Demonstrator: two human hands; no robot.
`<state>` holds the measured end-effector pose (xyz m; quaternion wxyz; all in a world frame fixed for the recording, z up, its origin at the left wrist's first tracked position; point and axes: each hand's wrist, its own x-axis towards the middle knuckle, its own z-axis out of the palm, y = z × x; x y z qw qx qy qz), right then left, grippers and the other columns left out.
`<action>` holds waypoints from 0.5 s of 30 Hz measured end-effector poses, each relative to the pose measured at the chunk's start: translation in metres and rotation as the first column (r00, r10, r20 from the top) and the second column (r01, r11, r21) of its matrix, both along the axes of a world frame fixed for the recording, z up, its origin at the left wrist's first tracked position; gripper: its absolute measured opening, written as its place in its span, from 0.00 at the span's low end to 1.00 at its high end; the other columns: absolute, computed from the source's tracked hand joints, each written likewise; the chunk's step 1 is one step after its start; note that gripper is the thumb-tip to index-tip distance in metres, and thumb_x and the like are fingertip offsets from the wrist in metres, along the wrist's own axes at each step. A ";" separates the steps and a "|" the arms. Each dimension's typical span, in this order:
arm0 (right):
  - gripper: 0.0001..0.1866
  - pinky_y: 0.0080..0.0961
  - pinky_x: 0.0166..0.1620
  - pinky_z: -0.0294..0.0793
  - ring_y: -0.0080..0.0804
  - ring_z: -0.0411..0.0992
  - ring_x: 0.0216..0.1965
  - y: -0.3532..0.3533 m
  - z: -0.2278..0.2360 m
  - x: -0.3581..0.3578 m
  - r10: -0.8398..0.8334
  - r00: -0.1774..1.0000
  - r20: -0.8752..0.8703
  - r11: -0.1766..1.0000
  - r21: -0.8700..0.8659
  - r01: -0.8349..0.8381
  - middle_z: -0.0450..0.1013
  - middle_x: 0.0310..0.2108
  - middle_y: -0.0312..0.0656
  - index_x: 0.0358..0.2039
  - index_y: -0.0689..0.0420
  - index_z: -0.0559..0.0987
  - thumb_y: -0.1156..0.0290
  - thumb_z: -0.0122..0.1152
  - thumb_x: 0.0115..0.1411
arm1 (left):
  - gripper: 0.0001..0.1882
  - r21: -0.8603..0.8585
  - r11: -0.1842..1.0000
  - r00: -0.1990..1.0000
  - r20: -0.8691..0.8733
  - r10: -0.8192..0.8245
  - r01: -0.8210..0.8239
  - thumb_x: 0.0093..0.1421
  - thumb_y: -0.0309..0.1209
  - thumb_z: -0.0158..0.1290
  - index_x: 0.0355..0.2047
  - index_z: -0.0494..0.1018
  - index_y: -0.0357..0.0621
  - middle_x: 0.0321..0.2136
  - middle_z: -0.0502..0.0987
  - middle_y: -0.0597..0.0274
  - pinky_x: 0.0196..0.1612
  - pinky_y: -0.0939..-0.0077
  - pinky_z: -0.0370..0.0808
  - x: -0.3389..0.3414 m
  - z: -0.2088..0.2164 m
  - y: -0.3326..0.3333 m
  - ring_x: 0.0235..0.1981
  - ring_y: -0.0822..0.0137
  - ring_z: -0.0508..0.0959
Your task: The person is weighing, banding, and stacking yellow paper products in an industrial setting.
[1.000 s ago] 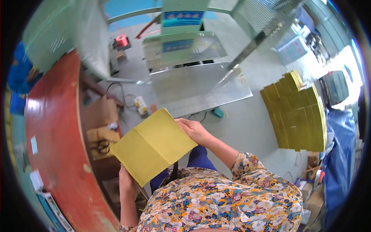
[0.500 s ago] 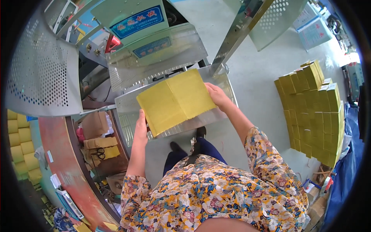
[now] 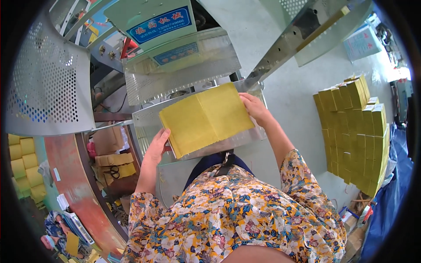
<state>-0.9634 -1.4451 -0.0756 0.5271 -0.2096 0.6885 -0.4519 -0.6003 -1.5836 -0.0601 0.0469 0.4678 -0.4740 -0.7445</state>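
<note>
Nearest you is one flowered shirt (image 3: pixel 237 206), your own, soft and creased. Your two hands pinch one yellow paper bundle (image 3: pixel 208 120): your left hand (image 3: pixel 158 144) clasps its left edge, thumb on top, and your right hand (image 3: pixel 258 110) grips its right edge; the fingers underneath are hidden. The bundle is a flat, matt rectangle with one crease across its middle and a ragged lower edge. It is over one smooth metal tray (image 3: pixel 147 120); you cannot tell whether they touch. To your left lies one pair of black scissors (image 3: pixel 114 172), beside one long red table (image 3: pixel 72 175) with worn paint. Past the tray are one see-through curved cover (image 3: pixel 206 50) and one blue rectangular sign (image 3: pixel 160 25). Farther off, two piles of yellow blocks, too many to count, show: a right pile (image 3: pixel 355 136) and a left pile (image 3: pixel 27 162).
</note>
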 end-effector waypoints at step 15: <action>0.23 0.23 0.52 0.68 0.25 0.71 0.47 -0.001 0.021 0.011 0.043 0.999 0.031 0.998 0.036 -0.045 0.76 0.45 0.38 0.52 0.61 0.76 0.57 0.44 0.69 | 0.37 0.021 1.000 1.000 0.001 0.004 -0.004 0.63 0.52 0.53 0.63 0.59 0.40 0.55 0.70 0.57 0.45 0.68 0.76 -0.023 0.020 0.010 0.51 0.62 0.74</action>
